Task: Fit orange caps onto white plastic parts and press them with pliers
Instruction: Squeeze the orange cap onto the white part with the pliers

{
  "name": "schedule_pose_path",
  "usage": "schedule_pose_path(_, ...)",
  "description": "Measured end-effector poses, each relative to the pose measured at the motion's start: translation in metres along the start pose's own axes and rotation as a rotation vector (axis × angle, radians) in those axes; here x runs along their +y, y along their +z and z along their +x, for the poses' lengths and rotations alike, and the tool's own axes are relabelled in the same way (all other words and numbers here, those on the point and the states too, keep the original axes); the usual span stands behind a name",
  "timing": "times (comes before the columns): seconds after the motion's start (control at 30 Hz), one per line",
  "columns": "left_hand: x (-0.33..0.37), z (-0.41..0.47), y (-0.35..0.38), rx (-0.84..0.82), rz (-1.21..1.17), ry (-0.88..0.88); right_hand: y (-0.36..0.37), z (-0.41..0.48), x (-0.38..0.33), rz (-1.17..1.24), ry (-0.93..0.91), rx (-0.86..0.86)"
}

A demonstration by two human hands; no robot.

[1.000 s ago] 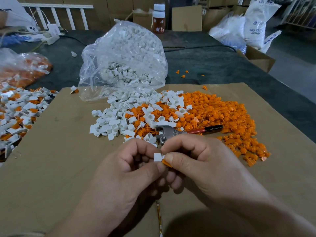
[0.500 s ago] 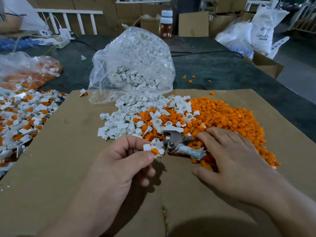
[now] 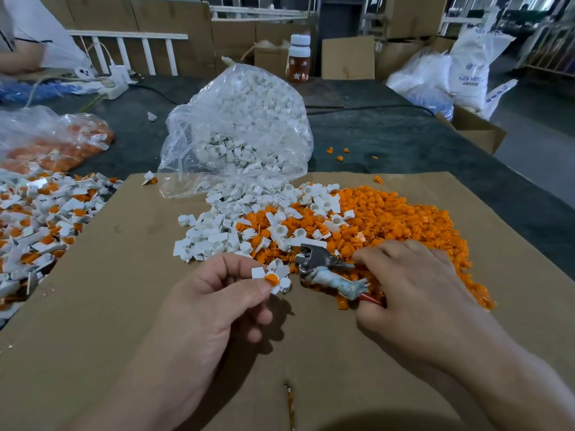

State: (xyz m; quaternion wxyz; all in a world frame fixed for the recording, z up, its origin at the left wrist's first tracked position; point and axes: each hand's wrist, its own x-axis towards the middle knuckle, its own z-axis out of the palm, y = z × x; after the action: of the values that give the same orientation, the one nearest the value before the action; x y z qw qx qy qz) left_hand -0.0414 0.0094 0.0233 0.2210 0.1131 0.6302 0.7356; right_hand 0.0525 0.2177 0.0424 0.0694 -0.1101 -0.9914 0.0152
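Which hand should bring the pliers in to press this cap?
The right hand: it is on the pliers, gripping them, while the left hand is busy pinching the capped part.

Left hand (image 3: 214,306) at centre, palm turned inward, thumb and index finger pinching a capped white part (image 3: 271,279); other 3 fingers loosely curled. Right hand (image 3: 417,300) palm down, fingers curled over the pliers (image 3: 323,270) handles, thumb underneath. Both forearms bare.

One pliers (image 3: 323,269), one bottle (image 3: 298,59), one cardboard sheet (image 3: 109,275)
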Motion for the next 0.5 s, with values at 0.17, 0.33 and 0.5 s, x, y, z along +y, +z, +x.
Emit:
schedule_pose_path(0.17, 0.004, 0.0, -0.003, -0.011, -0.102, 0.013, -0.012, -0.002, -0.002, 0.191, 0.02, 0.216)
schedule_pose_path(0.33, 0.005, -0.001, -0.004, -0.03, -0.138, 0.054, -0.015, -0.009, -0.012, 0.24, -0.083, 0.197)
schedule_pose_path(0.5, 0.007, -0.001, -0.005, -0.038, -0.18, 0.095, -0.016, -0.014, -0.017, 0.217, -0.205, 0.16)
